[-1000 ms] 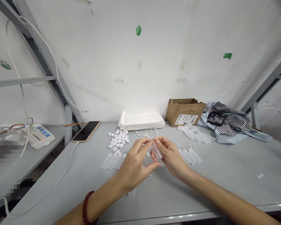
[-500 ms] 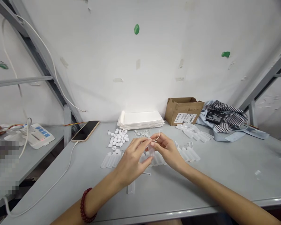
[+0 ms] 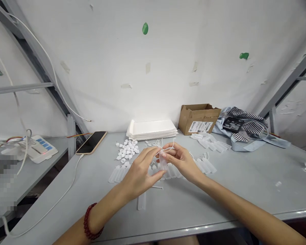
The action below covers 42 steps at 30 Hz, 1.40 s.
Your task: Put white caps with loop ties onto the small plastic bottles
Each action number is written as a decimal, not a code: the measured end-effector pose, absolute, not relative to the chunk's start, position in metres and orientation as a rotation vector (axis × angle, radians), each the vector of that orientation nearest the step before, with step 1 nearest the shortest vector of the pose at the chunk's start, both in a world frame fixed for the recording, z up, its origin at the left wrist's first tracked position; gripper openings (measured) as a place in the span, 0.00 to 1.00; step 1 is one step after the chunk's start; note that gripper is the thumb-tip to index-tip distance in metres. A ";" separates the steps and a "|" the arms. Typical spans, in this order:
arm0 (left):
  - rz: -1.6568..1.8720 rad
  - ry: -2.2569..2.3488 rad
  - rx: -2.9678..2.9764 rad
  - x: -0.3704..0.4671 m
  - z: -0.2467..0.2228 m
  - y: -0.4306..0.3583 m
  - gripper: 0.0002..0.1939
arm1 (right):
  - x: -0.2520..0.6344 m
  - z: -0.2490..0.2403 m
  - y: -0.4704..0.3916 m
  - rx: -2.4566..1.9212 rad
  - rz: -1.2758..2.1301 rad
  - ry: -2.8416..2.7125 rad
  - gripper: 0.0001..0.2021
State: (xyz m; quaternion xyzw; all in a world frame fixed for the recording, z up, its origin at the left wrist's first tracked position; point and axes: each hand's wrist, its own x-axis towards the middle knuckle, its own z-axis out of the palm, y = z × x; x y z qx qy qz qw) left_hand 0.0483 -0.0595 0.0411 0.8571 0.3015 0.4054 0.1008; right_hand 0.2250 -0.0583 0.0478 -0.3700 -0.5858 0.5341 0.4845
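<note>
Over the middle of the table I hold a small translucent plastic tube (image 3: 163,163) upright, with thin white cord (image 3: 168,148) at its top. My right hand (image 3: 180,158) pinches the tube near its upper end, by the cord. My left hand (image 3: 144,168) has fingertips at the top and its thumb near the bottom, spanning the tube. Behind and beneath my hands is a row of similar tubes (image 3: 172,172), partly hidden. One loose tube (image 3: 141,202) lies in front, under my left wrist. Small white caps (image 3: 127,149) are heaped beyond my left hand.
A phone (image 3: 91,143) on a charging cable lies at the left. At the back are a stack of white sheets (image 3: 153,129) and a cardboard box (image 3: 199,119). More tubes (image 3: 211,142) and a striped cloth (image 3: 247,124) lie to the right.
The whole view has shifted slightly. Both hands keep their hold on the tube, and its body shows a little more between them.
</note>
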 end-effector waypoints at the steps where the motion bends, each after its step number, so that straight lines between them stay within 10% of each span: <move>1: 1.206 0.876 2.554 0.048 0.041 -0.059 0.27 | 0.225 0.049 -0.059 -0.910 1.300 -1.438 0.14; 42: 0.614 0.979 2.660 0.005 0.017 -0.124 0.18 | 0.221 0.032 -0.079 -0.853 0.391 -2.813 0.08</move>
